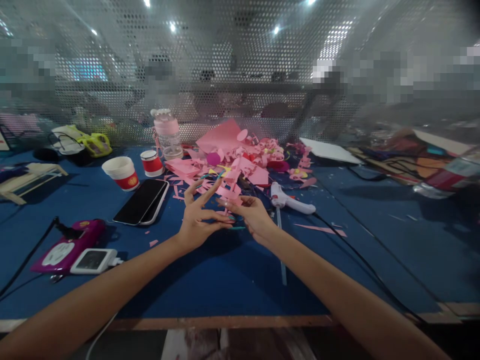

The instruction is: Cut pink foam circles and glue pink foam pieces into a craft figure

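My left hand [198, 220] is over the middle of the blue table [225, 280], thumb and a finger pinched at a small thing too small to make out, the other fingers spread. Facing it, my right hand [255, 215] has its fingers closed near a small pink piece; what they grip is partly hidden. A thin teal strip [237, 228] shows between the hands. Just beyond them lies a heap of pink paper scraps [258, 172]. The white glue gun [292, 201] rests to the right of my right hand, a clear glue stick [281, 250] extending toward me.
At the left are a black phone [140, 201], paper cups [122, 172], a pink-lidded bottle [167, 132] and a purple device [75, 245]. The glue gun's black cord [360, 257] crosses the right side. A perforated metal screen [232, 60] stands behind the table.
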Demonstrator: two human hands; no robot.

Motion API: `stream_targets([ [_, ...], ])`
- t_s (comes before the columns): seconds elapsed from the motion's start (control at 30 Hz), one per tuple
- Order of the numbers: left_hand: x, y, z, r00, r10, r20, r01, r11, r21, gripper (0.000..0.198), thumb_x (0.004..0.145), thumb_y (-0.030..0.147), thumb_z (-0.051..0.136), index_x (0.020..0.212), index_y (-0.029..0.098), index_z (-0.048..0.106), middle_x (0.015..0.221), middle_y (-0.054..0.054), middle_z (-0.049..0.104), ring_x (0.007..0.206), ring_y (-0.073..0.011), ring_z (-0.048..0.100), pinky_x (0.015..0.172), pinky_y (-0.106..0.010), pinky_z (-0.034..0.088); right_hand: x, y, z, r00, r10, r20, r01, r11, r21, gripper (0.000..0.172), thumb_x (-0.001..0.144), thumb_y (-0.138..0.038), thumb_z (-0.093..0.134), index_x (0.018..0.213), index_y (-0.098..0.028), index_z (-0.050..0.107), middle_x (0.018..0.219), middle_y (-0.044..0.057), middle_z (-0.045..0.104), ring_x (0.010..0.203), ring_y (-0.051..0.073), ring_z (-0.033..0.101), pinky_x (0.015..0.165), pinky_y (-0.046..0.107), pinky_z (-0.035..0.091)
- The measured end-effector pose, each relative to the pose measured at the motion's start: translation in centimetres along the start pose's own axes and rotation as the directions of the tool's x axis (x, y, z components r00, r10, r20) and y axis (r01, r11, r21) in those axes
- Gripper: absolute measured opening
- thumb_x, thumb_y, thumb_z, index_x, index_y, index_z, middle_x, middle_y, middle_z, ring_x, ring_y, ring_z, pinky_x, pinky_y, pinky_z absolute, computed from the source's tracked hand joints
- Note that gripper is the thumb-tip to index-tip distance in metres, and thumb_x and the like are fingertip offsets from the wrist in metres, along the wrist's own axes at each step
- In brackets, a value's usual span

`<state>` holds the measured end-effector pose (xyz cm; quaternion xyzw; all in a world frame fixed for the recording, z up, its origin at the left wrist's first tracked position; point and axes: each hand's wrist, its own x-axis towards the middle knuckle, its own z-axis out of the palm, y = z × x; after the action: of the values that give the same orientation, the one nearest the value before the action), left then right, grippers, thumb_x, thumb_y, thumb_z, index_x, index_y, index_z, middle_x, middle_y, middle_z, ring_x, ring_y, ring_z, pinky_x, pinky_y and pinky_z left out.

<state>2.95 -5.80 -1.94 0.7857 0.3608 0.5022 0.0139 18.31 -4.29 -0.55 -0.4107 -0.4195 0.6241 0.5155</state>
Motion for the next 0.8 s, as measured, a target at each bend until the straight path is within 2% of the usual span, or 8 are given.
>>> stream_targets([
  [0.27,0.06,-0.03,-0.09,1.0,-0.016,0.024,0.017,0.998,-0.063,0.011,0.06,0.036,0.074,0.07,0.03,0.073,0.133,0.001,0.05,0.131,-0.0258,0.023,0.105,-0.052,0.023,0.21,0.36,-0.18,0.993,0.019,0.121,-0.025,0.998,0.053,0.03,0.04,-0.034,0.083,0.059,-0.018,0.066,0.057,-0.001,0.064,0.057,0.012,0.06,0.06,0.026,0.047],
  [0.47,0.1,0.01,-0.13,0.999,-0.027,0.03,0.03,0.996,-0.083,0.011,0.06,0.035,0.074,0.069,0.03,0.072,0.133,0.0,0.05,0.131,-0.0257,0.024,0.106,-0.052,0.022,0.59,0.81,-0.54,0.997,-0.031,0.073,0.03,0.999,0.019,0.033,0.037,-0.038,0.083,0.056,-0.019,0.064,0.057,-0.002,0.063,0.062,0.014,0.062,0.063,0.027,0.047],
  [0.63,0.09,-0.06,-0.14,0.997,-0.036,0.063,0.044,0.991,-0.128,0.01,0.059,0.034,0.075,0.066,0.029,0.072,0.132,0.0,0.051,0.131,-0.0262,0.024,0.105,-0.053,0.022,0.36,0.59,-0.39,0.999,-0.016,0.032,0.015,1.0,0.012,0.037,0.031,-0.036,0.085,0.054,-0.018,0.062,0.057,-0.003,0.061,0.057,0.012,0.059,0.061,0.026,0.045],
  [0.8,0.1,-0.04,-0.14,0.994,-0.053,0.093,0.068,0.985,-0.161,0.017,0.055,0.035,0.077,0.07,0.028,0.073,0.134,-0.002,0.048,0.131,-0.0275,0.024,0.105,-0.054,0.021,-0.05,-0.13,-0.27,0.996,-0.015,0.09,0.017,1.0,-0.023,0.03,0.038,-0.033,0.084,0.053,-0.017,0.063,0.059,-0.001,0.06,0.062,0.014,0.059,0.064,0.028,0.045],
])
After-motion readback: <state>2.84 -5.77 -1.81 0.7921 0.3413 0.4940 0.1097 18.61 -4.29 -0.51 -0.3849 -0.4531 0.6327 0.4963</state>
